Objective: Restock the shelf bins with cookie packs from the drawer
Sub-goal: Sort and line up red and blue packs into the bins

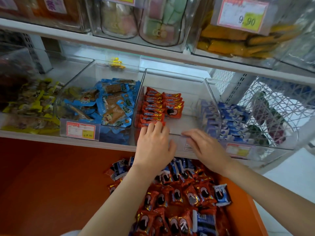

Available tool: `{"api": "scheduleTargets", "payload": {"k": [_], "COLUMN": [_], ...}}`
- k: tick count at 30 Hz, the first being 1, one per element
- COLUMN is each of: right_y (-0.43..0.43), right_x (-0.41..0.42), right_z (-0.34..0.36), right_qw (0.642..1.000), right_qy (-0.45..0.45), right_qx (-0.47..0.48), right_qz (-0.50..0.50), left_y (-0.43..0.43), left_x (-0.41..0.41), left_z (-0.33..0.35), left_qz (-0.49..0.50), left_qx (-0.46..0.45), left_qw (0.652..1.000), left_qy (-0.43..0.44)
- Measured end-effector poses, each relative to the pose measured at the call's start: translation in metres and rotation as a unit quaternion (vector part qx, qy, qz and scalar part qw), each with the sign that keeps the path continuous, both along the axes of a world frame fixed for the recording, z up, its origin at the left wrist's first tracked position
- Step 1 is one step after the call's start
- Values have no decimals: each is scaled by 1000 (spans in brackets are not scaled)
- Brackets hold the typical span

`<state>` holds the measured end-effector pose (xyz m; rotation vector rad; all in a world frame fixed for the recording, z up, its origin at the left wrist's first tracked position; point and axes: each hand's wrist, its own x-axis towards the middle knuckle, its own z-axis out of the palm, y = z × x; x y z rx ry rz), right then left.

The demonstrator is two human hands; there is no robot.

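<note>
Clear glossy plastic bin (172, 77); shiny foil-look cookie packs (154, 109); smooth matt orange drawer (242, 200)

Red cookie packs (153, 109) rowed upright, left part of clear shelf bin (185, 82); red and blue packs (179, 198) heaped in orange drawer (240, 195).

— How is the scene lit?
— Bright, even light is given from above. The right side is washed pale and the left is kept dim. Glare is caught on the clear bin (173, 79).
— And sharpness?
— The middle is rendered fairly crisp. The jars (119, 21) are blurred, and the shelf edge (119, 46) is bowed by wide-angle distortion.
</note>
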<state>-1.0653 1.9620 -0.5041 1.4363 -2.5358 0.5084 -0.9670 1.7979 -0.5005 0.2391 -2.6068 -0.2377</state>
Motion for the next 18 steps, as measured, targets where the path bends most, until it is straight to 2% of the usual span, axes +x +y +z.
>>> {"api": "scheduleTargets", "payload": {"k": [5,11,15,18], "right_y": [19,33,54,73], "right_x": [8,22,31,34], "right_z": [-16,-22,-35,-55], "right_qw": [994,996,996,998], "right_qy": [101,85,87,57], "right_qx": [28,-2,-14,1], "right_qz": [-9,-26,-5,-6], "left_y": [4,10,18,24], "left_x": [9,21,28,32], "left_z": [-3,-10,-19,-37], "left_qz": [-10,-39,-121,-174], "left_qx": [-28,-53,-107,-125], "left_qw": [999,996,985,973], "left_qy": [-42,-56,-62,-81]}}
